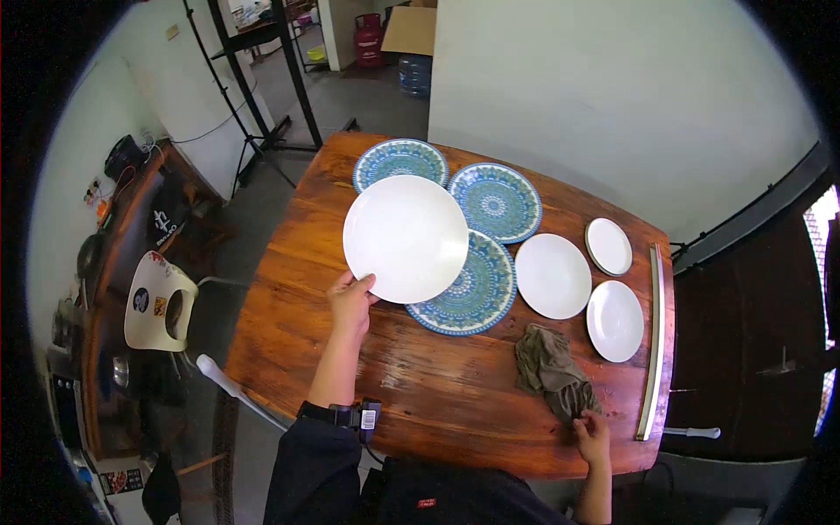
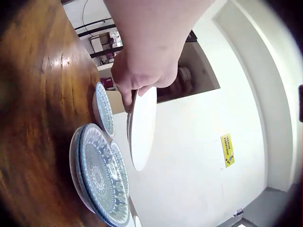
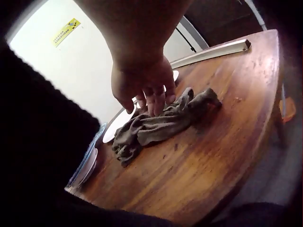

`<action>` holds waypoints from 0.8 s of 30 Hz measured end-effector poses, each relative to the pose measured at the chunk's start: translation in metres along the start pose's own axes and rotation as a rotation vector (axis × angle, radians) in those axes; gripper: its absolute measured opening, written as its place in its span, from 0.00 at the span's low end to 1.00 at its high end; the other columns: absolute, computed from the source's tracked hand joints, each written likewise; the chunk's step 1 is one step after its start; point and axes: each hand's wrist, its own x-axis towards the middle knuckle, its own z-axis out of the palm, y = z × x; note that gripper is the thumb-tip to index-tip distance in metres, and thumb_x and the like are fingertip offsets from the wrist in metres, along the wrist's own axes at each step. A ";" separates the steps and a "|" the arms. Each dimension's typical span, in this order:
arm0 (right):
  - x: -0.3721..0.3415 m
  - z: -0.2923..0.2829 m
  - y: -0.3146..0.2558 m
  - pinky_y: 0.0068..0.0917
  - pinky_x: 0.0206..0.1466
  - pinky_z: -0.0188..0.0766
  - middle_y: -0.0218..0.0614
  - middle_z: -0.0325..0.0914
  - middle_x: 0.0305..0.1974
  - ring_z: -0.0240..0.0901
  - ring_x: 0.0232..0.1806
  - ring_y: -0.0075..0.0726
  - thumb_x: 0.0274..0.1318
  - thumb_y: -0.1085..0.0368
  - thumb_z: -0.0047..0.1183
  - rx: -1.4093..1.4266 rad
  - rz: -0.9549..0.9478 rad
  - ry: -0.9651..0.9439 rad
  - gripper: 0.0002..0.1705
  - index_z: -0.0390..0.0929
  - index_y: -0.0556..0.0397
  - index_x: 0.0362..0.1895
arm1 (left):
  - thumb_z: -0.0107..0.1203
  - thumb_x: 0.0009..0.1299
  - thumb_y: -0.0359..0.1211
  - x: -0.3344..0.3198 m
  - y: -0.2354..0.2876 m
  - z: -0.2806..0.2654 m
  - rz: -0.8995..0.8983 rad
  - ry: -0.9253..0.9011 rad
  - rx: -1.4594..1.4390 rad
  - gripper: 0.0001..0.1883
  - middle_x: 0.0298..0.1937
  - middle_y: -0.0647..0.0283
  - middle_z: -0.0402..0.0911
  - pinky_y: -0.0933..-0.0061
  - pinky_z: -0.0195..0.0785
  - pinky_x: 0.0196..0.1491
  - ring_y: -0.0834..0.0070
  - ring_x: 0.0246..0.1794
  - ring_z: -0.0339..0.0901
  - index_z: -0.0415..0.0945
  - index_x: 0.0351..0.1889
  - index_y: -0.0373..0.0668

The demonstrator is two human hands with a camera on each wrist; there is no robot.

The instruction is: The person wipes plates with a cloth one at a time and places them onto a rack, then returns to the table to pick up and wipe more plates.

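Note:
My left hand (image 1: 350,302) grips a large white plate (image 1: 406,238) by its near edge, thumb on top. Seen from the left wrist, that plate (image 2: 143,130) is raised above the table and stands nearly edge-on. Beneath it in the head view lies a blue patterned plate (image 1: 472,293), partly covered. My right hand (image 1: 594,437) is at the near end of a crumpled grey-brown cloth (image 1: 556,363). From the right wrist, its fingers reach loosely down over the cloth (image 3: 161,125), not curled round it.
Two more blue patterned plates (image 1: 495,203) (image 1: 401,162) lie at the back of the wooden table (image 1: 420,385). Toward the right are a white plate (image 1: 553,276) and two smaller white ones (image 1: 615,321) (image 1: 608,246). A long pale metal bar (image 1: 653,341) runs along the right edge.

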 end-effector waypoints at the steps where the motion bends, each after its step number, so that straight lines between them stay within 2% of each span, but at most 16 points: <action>1: -0.004 -0.007 0.006 0.19 0.28 0.61 0.30 0.68 0.21 0.63 0.23 0.21 0.43 0.70 0.51 -0.014 0.029 0.011 0.10 0.69 0.60 0.33 | 0.49 0.55 0.22 -0.001 -0.005 0.005 0.025 0.012 0.003 0.12 0.32 0.59 0.75 0.81 0.68 0.26 0.77 0.28 0.74 0.69 0.39 0.32; 3: -0.012 -0.022 0.016 0.22 0.30 0.63 0.35 0.70 0.21 0.65 0.24 0.25 0.42 0.69 0.52 -0.042 0.085 0.028 0.12 0.69 0.61 0.33 | 0.48 0.56 0.21 -0.002 -0.011 0.013 0.078 0.032 0.067 0.12 0.33 0.58 0.74 0.79 0.69 0.29 0.76 0.29 0.73 0.68 0.39 0.31; 6: -0.017 -0.039 0.035 0.17 0.25 0.61 0.29 0.67 0.20 0.63 0.21 0.21 0.46 0.73 0.48 -0.030 0.010 0.020 0.07 0.68 0.59 0.32 | 0.48 0.56 0.20 -0.012 -0.014 0.029 0.148 0.083 0.088 0.13 0.32 0.57 0.74 0.81 0.68 0.29 0.77 0.28 0.72 0.67 0.40 0.28; 9: -0.019 -0.057 0.030 0.21 0.28 0.63 0.33 0.70 0.22 0.65 0.24 0.25 0.43 0.70 0.50 0.085 0.144 0.027 0.09 0.69 0.59 0.33 | 0.48 0.56 0.19 -0.016 -0.019 0.038 0.244 0.120 0.088 0.13 0.31 0.59 0.75 0.85 0.64 0.28 0.80 0.28 0.71 0.67 0.41 0.28; 12: -0.010 -0.063 0.039 0.20 0.27 0.62 0.32 0.70 0.22 0.65 0.23 0.23 0.45 0.71 0.49 0.128 0.033 0.021 0.08 0.70 0.58 0.32 | 0.48 0.57 0.20 -0.025 -0.018 0.043 0.365 0.124 0.229 0.12 0.29 0.62 0.74 0.87 0.61 0.29 0.83 0.26 0.69 0.68 0.40 0.27; 13: -0.007 -0.064 0.044 0.20 0.27 0.62 0.32 0.70 0.22 0.64 0.23 0.23 0.45 0.71 0.49 0.115 0.028 0.022 0.08 0.69 0.58 0.33 | 0.49 0.57 0.21 -0.029 -0.018 0.049 0.453 0.136 0.184 0.11 0.26 0.66 0.73 0.88 0.58 0.28 0.86 0.24 0.65 0.69 0.39 0.28; 15: 0.001 -0.064 0.051 0.20 0.26 0.62 0.31 0.69 0.22 0.64 0.23 0.23 0.45 0.71 0.49 0.090 0.011 0.022 0.08 0.69 0.58 0.33 | 0.49 0.57 0.22 -0.035 -0.016 0.053 0.542 0.125 0.269 0.12 0.25 0.66 0.73 0.88 0.57 0.28 0.87 0.23 0.64 0.70 0.40 0.29; 18: 0.017 -0.064 0.042 0.18 0.27 0.63 0.29 0.68 0.22 0.64 0.24 0.22 0.46 0.73 0.47 0.148 0.087 -0.120 0.08 0.68 0.59 0.34 | 0.49 0.57 0.22 -0.045 -0.012 0.063 0.626 0.118 0.290 0.11 0.25 0.67 0.73 0.88 0.57 0.28 0.88 0.23 0.64 0.70 0.39 0.30; 19: 0.023 -0.062 0.041 0.18 0.27 0.63 0.29 0.68 0.22 0.64 0.24 0.21 0.46 0.73 0.47 0.125 0.056 -0.127 0.08 0.68 0.59 0.34 | 0.49 0.58 0.22 -0.048 -0.012 0.067 0.646 0.118 0.280 0.11 0.25 0.67 0.73 0.88 0.57 0.28 0.88 0.23 0.64 0.71 0.39 0.31; 22: 0.048 -0.050 0.037 0.18 0.27 0.63 0.29 0.68 0.21 0.64 0.23 0.20 0.44 0.72 0.48 0.106 -0.051 -0.137 0.10 0.68 0.59 0.35 | 0.49 0.57 0.22 -0.058 -0.010 0.075 0.602 0.118 0.312 0.10 0.27 0.66 0.73 0.87 0.59 0.30 0.87 0.25 0.65 0.71 0.38 0.31; 24: 0.070 -0.030 0.023 0.19 0.26 0.63 0.29 0.69 0.20 0.63 0.21 0.20 0.42 0.71 0.50 0.179 -0.140 -0.135 0.11 0.69 0.59 0.34 | 0.49 0.57 0.22 -0.067 -0.009 0.084 0.466 0.109 0.251 0.10 0.32 0.63 0.75 0.83 0.63 0.35 0.82 0.30 0.69 0.71 0.37 0.32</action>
